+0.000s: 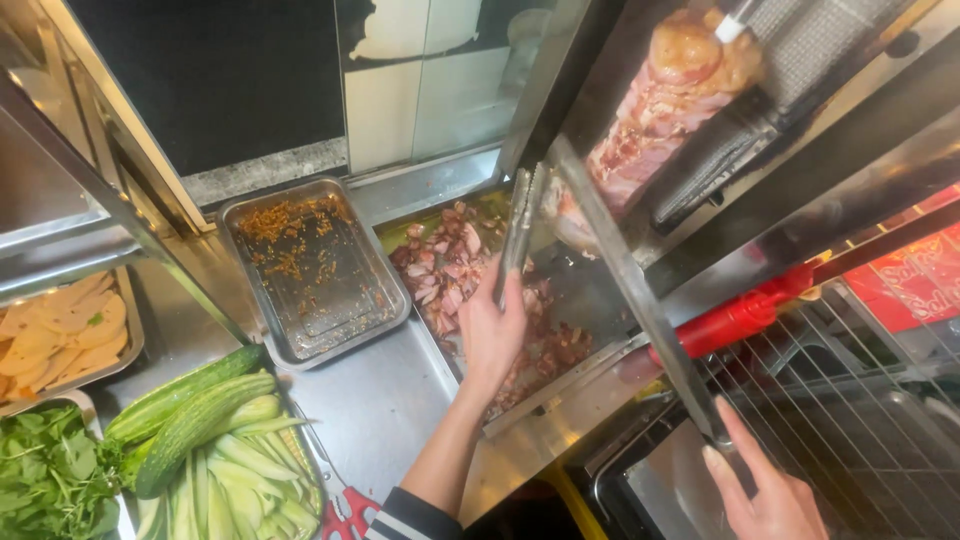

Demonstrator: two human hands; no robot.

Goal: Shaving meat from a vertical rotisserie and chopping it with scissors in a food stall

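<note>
Gripping metal tongs point(518, 232), the left hand point(490, 335) reaches over the meat tray point(400, 232), fingers curled around the handles with the thumb along them; the tips point up toward the spit meat point(660, 100), and whether they pinch anything cannot be told. The right hand point(765, 490) holds the lower end of a long knife point(630, 290), fingers closed loosely on it, index finger stretched along the blade, which slants up past the tongs toward the foot of the spit. By the look of it, carving is partway through: a good heap of cut meat point(450, 270) already lies in the tray below, while most of the stacked meat remains on the spit. Beside the meat tray sits a nearly bare tray point(315, 270) with crumbs and scraps. Cucumbers point(195, 415), greens point(50, 475) and pale slices point(60, 335) wait at the left, and a red bottle point(740, 315) lies to the right.
</note>
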